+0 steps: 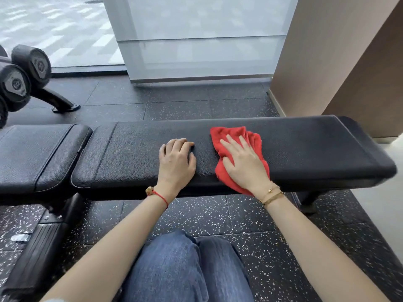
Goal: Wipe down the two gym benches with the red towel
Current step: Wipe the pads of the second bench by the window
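- Here the right hand presses the crumpled red cloth towel flat-fingered onto the long black padded leather bench, right of its middle.
- The left hand rests just beside it, fingers loosely bent, holding nothing.
- Wiping looks underway; next, a sweep toward the bench's right end, then the second black padded bench at left.
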A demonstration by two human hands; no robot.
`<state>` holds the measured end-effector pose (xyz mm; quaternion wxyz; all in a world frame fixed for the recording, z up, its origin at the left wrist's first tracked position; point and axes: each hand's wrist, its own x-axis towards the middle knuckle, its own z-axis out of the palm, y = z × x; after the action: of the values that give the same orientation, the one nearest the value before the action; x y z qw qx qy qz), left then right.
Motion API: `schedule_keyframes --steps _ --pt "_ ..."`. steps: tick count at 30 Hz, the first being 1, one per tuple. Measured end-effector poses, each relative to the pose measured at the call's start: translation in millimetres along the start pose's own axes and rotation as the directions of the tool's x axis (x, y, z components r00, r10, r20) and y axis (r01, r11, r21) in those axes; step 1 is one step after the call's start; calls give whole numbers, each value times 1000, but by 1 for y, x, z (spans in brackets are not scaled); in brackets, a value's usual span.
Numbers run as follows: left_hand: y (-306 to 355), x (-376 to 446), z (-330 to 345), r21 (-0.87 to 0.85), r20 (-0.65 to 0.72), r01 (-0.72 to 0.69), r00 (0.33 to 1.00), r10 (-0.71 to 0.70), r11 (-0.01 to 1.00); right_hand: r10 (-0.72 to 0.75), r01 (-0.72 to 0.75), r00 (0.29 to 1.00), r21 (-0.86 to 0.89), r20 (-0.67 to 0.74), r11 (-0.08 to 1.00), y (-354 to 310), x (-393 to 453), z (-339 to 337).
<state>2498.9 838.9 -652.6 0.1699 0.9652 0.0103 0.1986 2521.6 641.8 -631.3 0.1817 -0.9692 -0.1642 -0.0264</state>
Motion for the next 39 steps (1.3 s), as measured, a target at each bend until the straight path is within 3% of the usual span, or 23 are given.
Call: schedule_keyframes --steps 5,10,12,16,20,23,27,31,33,39 --pt "-4 1 3 32 -14 -2 1000 2 999 170 -172 982 -20 -84 985 53 -20 -14" --pt "1 2 6 48 5 22 1000 -23 999 406 -408 912 -34 -57 912 90 32 -34" --pt "3 1 7 57 12 32 999 -32 998 361 -362 932 -30 -36 932 79 48 -30" --pt "5 1 6 57 7 41 999 -42 998 118 -118 993 -5 15 993 34 43 -11" --pt "6 0 5 57 9 45 999 -46 997 -22 22 1000 20 15 1000 24 5 -5" --pt "5 -1 5 53 15 37 999 -37 998 24 -23 1000 23 -18 999 50 -16 -11" --pt "6 0 5 64 22 36 999 -37 997 239 -241 966 -9 -102 970 96 -11 -28" --pt "7 -1 8 88 13 38 999 -39 995 402 -405 913 -37 -66 914 111 30 -40" --pt "7 -1 9 95 4 44 999 -44 994 373 -374 928 -42 -29 927 96 47 -35" --pt "9 0 6 108 17 30 999 -32 994 101 -102 994 3 34 995 42 35 -13"
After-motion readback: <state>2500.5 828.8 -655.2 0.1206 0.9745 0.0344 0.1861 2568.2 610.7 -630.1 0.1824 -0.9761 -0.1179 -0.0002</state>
